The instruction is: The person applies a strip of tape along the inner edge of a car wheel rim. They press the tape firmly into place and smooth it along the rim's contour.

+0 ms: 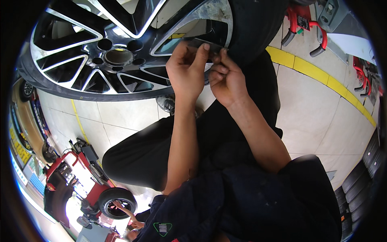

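Observation:
A large alloy wheel point(76, 30) with black and polished silver spokes stands in front of me, its black tyre point(254, 30) around it. Close to the right part of its rim, my left hand point(186, 74) and my right hand point(230, 82) are raised side by side. Between them they pinch a thin, dark, flat strip point(215, 46), thumbs and fingertips on its edge. What the strip is made of cannot be made out. Scuffed, greyish marks show on the rim's outer face point(217, 11) just beyond my hands.
Yellow tape point(306, 66) curves over the pale tiled floor. Grey equipment with red-and-black handles point(318, 42) stands at upper right. Stacked tyres point(360, 181) line the lower right. At lower left, another person's hand point(117, 205) touches a wheel beside a red machine point(94, 183); a car point(34, 121) is farther left.

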`<action>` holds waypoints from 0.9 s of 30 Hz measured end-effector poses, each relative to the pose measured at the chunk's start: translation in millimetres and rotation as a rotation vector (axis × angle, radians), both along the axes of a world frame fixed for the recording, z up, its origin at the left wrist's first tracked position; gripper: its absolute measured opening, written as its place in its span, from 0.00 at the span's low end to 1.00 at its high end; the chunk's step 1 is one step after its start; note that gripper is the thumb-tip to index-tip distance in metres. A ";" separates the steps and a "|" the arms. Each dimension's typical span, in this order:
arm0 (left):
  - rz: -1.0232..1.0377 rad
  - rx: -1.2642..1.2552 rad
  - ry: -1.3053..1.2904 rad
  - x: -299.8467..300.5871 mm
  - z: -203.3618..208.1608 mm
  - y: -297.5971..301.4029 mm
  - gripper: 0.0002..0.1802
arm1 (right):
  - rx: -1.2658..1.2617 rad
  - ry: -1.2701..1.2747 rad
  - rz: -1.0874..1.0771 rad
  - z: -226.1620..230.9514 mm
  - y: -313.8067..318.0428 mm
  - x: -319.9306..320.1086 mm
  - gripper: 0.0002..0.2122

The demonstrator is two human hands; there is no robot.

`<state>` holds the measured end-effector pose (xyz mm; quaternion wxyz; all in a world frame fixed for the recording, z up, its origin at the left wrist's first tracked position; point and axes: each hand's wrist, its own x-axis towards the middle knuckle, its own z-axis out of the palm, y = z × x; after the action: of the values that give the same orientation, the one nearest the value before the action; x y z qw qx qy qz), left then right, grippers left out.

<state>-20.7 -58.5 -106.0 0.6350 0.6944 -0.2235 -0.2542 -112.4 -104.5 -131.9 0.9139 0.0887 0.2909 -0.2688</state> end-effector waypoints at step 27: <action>-0.030 -0.067 0.119 -9.7 -10.3 17.7 0.05 | -0.151 0.164 0.095 -10.4 -6.0 -7.1 0.06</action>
<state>-30.4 -40.7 -116.3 0.6664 0.6529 -0.2039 -0.2969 -119.4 -110.5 -142.2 0.9028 -0.0168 0.3476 -0.2527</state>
